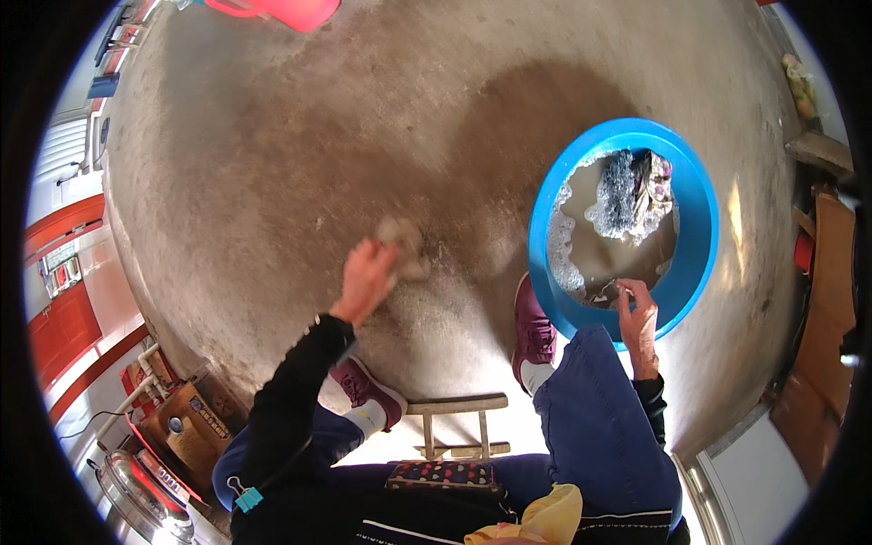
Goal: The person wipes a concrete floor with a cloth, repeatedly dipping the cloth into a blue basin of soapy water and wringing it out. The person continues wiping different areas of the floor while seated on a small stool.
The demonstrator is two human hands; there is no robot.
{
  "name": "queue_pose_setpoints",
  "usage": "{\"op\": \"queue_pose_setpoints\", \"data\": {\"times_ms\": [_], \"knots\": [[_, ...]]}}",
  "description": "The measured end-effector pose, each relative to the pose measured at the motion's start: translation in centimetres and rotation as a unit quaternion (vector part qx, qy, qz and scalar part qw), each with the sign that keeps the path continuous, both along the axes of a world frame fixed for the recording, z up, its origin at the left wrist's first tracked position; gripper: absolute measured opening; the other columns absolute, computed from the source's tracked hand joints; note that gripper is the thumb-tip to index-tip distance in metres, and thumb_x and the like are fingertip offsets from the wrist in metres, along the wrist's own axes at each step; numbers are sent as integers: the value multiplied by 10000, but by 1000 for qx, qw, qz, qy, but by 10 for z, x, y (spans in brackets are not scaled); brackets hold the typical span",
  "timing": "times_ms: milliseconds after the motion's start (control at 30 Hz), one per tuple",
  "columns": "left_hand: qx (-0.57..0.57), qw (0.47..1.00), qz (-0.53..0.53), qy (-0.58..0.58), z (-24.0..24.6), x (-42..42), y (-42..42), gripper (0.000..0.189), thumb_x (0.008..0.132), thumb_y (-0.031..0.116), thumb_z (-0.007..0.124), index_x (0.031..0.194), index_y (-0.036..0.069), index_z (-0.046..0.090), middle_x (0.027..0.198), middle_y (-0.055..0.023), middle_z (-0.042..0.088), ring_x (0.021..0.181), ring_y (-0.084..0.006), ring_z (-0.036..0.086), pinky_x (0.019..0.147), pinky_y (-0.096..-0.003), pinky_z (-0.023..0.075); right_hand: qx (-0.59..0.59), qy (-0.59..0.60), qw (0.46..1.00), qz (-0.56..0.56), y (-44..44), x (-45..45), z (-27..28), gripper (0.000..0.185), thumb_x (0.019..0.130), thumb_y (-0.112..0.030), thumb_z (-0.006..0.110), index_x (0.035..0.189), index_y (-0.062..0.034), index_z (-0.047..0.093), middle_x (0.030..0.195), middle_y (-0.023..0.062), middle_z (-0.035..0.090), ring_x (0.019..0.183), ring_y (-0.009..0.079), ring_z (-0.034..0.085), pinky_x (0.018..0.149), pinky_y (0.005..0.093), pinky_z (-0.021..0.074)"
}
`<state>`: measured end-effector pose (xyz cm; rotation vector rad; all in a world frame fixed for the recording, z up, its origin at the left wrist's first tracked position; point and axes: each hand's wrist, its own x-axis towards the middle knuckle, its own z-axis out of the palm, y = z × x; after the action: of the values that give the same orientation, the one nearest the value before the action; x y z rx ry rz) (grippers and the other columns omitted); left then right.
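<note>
My left hand [368, 278] is stretched out over the concrete floor [272, 191]. A blurred, pale crumpled thing [403, 246] shows just beyond its fingertips; whether the hand holds it I cannot tell. On the right stands a blue plastic basin [702, 225] of murky, sudsy water [599, 255]. My right hand [638, 310] reaches over the basin's near rim, thumb and fingers pinched around a small, thin whitish thing [608, 289] at the water. Dark wet cloth [618, 191] and a patterned wet cloth [655, 187] lie in the suds at the basin's far side.
My maroon shoes [535, 334] stand apart, one against the basin. A wooden stool [456, 407] is between my legs. A pink plastic container [300, 10] lies at the top. A metal cooker [150, 497] and cardboard box [191, 432] are at lower left, a brown board [824, 306] at right.
</note>
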<state>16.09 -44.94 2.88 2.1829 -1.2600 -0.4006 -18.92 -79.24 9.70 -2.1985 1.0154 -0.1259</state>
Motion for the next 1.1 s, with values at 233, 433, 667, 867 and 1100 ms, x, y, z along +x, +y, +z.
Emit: {"op": "queue_pose_setpoints", "data": {"times_ms": [233, 433, 667, 867, 1100], "knots": [[-1, 973, 185, -138, -25, 25, -156, 517, 768, 180, 771, 1246, 113, 585, 1026, -165, 537, 941, -365, 584, 765, -457, 490, -3, -6, 1000, -5, -1, 10, 1, 122, 920, -22, 612, 1031, -5, 659, 965, 158, 671, 889, 318, 670, 785, 370, 530], [-5, 998, -61, -22, -17, -69, -151, 504, 736, 188, 786, 1209, 155, 614, 1014, -140, 508, 975, -334, 553, 765, -445, 453, 14, -13, 1000, -2, 4, 29, 2, 141, 922, -39, 606, 1048, -6, 659, 983, 167, 673, 892, 333, 668, 788, 385, 524], [100, 962, -253, 12, 7, -112, 5, 578, 742, 184, 786, 1284, 181, 588, 1082, -111, 514, 1053, -282, 526, 854, -405, 446, 45, -6, 999, -20, 12, 26, -3, 127, 916, -45, 615, 1030, -3, 651, 981, 167, 670, 901, 355, 656, 807, 395, 519], [81, 983, -162, -34, -8, -71, -75, 401, 802, 122, 671, 1199, 155, 633, 1068, -119, 519, 978, -287, 531, 792, -385, 436, 22, 1, 1000, -21, 11, 16, -3, 114, 916, -39, 622, 1020, -1, 649, 975, 164, 670, 891, 340, 660, 805, 385, 524], [-33, 998, 21, -47, -25, -47, -235, 402, 759, 113, 718, 1154, 160, 659, 1012, -165, 546, 939, -370, 573, 764, -444, 469, 11, -6, 1000, -13, 11, 23, -3, 127, 918, -37, 623, 1038, -5, 652, 970, 162, 670, 863, 319, 666, 771, 384, 531]]}}
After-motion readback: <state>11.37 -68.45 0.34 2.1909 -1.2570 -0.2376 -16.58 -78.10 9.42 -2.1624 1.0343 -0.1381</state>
